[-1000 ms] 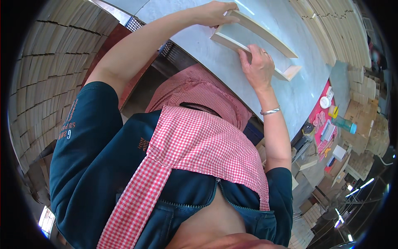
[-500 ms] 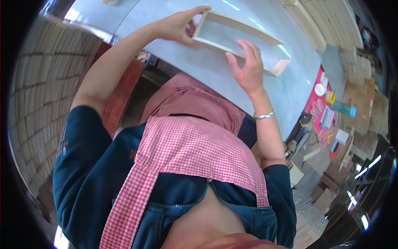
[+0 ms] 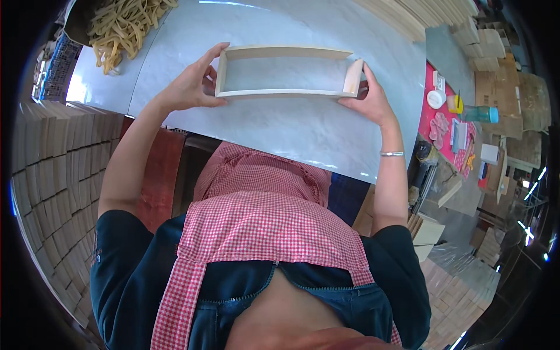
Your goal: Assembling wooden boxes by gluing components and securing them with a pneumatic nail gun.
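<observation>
Gripping a wooden frame (image 3: pixel 286 52) by both ends, with left hand (image 3: pixel 192 86) at nine o'clock, thumb and fingers spread round the end board, and right hand (image 3: pixel 374 101) at three, likewise part-curled around the other end. Resting on the surface (image 3: pixel 262 128) or held just above; hard to tell which. Judged by the corners, mostly shaped: four sides set in a long rectangle, with three corners seemingly met and a gap at two o'clock not yet closed. Impossible to see whether fastened. Farther out, tan bands (image 3: pixel 125 29) at ten o'clock, stacked boards (image 3: pixel 396 14) at two, wood stacks (image 3: pixel 58 154) at eight.
</observation>
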Available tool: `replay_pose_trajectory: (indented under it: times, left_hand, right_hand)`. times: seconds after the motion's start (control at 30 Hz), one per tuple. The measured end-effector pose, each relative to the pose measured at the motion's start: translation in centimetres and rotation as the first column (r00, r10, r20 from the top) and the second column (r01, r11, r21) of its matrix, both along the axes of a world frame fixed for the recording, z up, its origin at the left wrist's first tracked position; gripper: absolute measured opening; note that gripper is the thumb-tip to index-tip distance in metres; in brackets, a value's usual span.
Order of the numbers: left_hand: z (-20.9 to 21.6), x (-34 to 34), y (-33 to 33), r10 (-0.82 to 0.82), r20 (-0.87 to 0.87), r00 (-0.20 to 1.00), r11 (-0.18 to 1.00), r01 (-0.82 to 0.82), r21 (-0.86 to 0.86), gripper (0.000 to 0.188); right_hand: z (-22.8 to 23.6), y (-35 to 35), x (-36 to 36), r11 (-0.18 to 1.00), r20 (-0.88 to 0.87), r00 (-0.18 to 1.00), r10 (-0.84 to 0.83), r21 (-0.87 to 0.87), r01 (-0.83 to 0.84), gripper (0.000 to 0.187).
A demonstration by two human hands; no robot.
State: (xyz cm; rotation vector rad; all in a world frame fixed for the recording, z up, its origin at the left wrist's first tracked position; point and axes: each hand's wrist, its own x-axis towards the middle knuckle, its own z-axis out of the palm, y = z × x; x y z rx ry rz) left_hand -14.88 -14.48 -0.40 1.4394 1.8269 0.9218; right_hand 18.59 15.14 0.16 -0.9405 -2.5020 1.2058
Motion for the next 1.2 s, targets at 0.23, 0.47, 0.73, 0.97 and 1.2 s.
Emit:
replay_pose_trajectory:
  times: [0.23,0.47,0.73,0.97,1.2]
  left_hand:
    - [0.2,0.1,-0.4,0.027,0.072,0.997,0.999,-0.025,-0.037,0.12]
    - [0.4,0.3,-0.2,0.046,0.09,0.995,0.998,-0.042,-0.052,0.123]
    - [0.3,0.7,-0.4,0.076,0.062,0.995,0.996,-0.073,-0.043,0.126]
    - [0.7,0.8,-0.4,0.08,0.033,0.996,0.995,-0.078,-0.068,0.127]
    - [1.0,0.7,-0.3,0.058,0.039,0.998,0.995,-0.055,-0.087,0.127]
  right_hand:
    - [1.4,1.3,-2.1,0.994,0.082,0.991,0.11,-0.004,-0.11,0.112]
    - [0.6,2.0,-1.6,0.985,0.079,0.982,0.171,-0.018,-0.17,0.115]
    - [0.9,2.0,-1.9,0.984,0.055,0.983,0.177,-0.017,-0.177,0.117]
    - [0.0,1.6,-1.6,0.977,-0.072,0.979,0.19,0.109,-0.181,0.12]
    - [0.9,2.0,-2.1,0.971,-0.001,0.974,0.226,0.078,-0.225,0.123]
